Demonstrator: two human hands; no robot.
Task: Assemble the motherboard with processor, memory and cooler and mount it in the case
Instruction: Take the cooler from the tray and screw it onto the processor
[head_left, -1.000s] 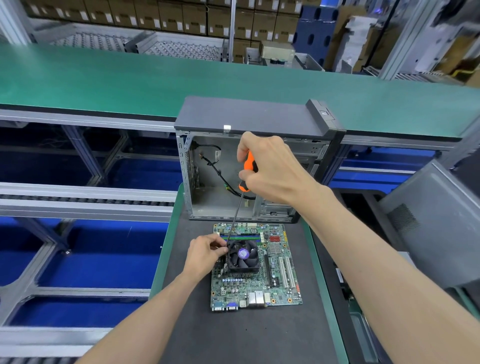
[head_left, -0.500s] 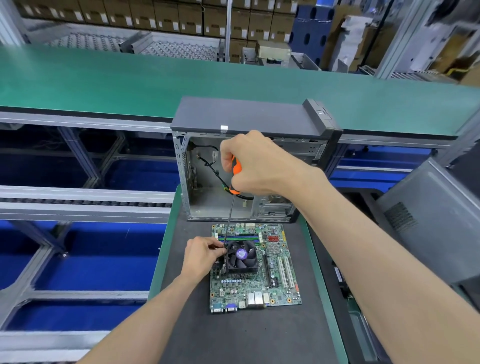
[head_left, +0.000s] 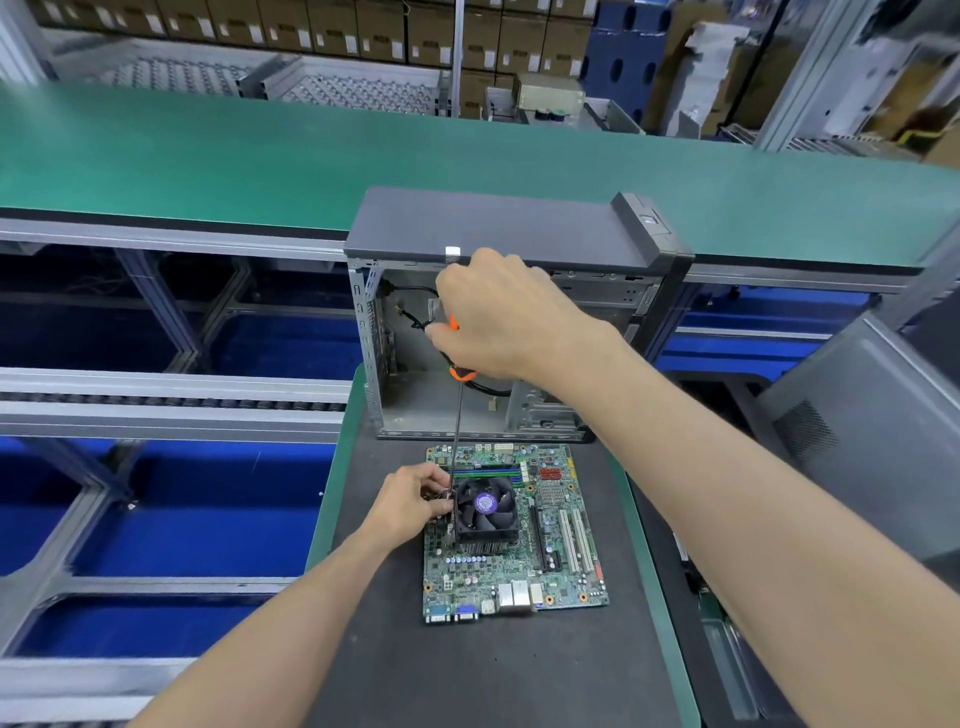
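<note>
The motherboard (head_left: 519, 535) lies flat on the dark mat (head_left: 467, 675), its long axis running away from the person, with the port side nearest them. The open case (head_left: 509, 332) stands just behind it. The right hand (head_left: 498, 317) grips an orange-handled screwdriver (head_left: 457, 415), nearly upright with its tip down at the cooler (head_left: 485, 512). The left hand (head_left: 410, 501) pinches at the cooler's left edge. The purple fan label cannot be read.

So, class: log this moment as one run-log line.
step: fastening cooler | right hand: grips screwdriver | left hand: steadies cooler edge | motherboard: outside case
</note>
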